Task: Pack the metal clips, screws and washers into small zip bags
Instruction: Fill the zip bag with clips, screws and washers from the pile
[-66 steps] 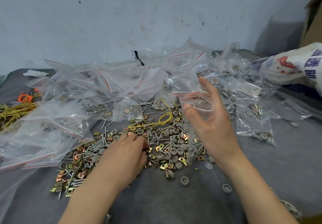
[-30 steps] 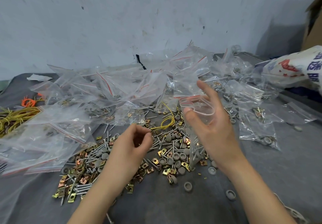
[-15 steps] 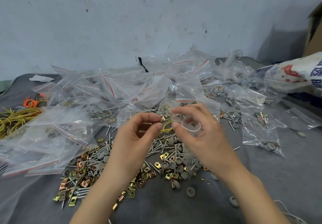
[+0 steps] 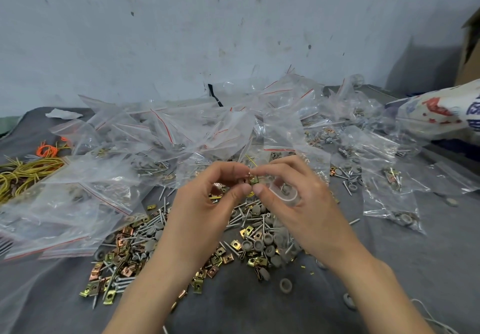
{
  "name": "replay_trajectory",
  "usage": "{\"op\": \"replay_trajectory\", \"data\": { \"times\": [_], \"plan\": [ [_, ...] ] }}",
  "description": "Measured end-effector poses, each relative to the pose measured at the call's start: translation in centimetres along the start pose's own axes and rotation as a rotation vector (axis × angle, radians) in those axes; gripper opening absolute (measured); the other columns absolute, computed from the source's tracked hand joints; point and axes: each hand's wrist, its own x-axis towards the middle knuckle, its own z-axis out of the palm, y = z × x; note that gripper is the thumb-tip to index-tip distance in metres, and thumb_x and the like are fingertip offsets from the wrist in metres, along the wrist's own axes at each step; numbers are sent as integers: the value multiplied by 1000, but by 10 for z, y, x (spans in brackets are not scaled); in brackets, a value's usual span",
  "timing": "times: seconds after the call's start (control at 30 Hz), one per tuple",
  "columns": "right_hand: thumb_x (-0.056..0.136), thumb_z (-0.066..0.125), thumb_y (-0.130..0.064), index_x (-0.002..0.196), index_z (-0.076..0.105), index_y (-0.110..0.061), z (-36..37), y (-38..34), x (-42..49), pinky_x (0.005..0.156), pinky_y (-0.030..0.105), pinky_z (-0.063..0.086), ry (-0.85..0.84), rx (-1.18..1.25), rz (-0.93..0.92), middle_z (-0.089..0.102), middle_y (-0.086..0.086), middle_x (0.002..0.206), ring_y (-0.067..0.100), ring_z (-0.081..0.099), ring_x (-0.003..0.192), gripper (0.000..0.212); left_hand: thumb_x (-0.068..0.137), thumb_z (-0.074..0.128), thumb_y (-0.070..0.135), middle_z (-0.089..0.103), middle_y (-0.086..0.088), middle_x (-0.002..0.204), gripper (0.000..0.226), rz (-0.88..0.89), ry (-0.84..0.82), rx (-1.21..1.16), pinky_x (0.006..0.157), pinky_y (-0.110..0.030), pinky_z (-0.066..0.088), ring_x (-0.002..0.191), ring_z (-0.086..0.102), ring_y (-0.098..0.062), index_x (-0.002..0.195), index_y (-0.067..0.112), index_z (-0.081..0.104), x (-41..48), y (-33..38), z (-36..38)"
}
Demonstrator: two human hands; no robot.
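My left hand hangs just above the pile of loose clips, screws and washers. Its thumb and forefinger are curled, pinching a brass clip at their tips. Whether more parts sit in that palm I cannot tell.

Just right of the clip, also above the pile, is the mouth of the small clear bag. My right hand grips the bag there, its thumb and forefinger nearly touching the left ones. A grey washer seems to lie inside. The bag's lower part is hard to trace against the pile's right side.

I judge this to be the moment of feeding the clip in. The film is limp, so the mouth may fold shut under my fingers. The clip's sprung edge may then snag the lip, slip my pinch and drop into the pile among its look-alikes. Screw points could pierce the film if I push hard.

Right of the pile, well apart, filled bags lie on the grey cloth.
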Motion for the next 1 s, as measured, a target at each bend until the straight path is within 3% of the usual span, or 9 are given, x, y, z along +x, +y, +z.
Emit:
{"op": "replay_trajectory", "data": {
  "times": [0.3,0.47,0.63,0.83,1.0],
  "plan": [
    [98,56,-49,109,68,-27,1,-2,1,85,13,45,23,-67,-42,56,-18,108,5,60,102,28,86,74,22,68,19,92,23,58,46,149,77,-4,40,93,62,6,107,31,70,-4,-1,2],
    [97,56,-49,106,65,-32,-2,-1,1,82,10,42,88,-40,11,59,-19,105,4,59,101,21,91,66,23,65,24,93,21,43,105,205,76,-4,39,90,57,10,111,31,68,-4,-1,0],
    [97,58,-49,109,66,-32,-1,-3,-1,87,14,44,68,-53,-6,58,-19,109,4,60,107,22,97,57,25,62,9,66,18,-236,0,-169,61,-17,46,63,57,-5,97,29,74,-1,0,2],
    [96,62,-45,111,67,-32,-1,-3,-1,86,20,47,67,-55,-18,57,-19,109,8,61,104,20,83,64,36,59,1,69,23,-411,-132,-476,55,-19,48,60,56,-10,90,18,77,3,1,4],
    [93,63,-49,116,64,-36,2,-1,-1,85,15,46,77,-66,-31,58,-19,111,7,62,101,26,84,66,34,60,-1,70,20,-464,-140,-492,54,-18,46,58,54,-9,83,17,77,6,4,4]
  ]
}}
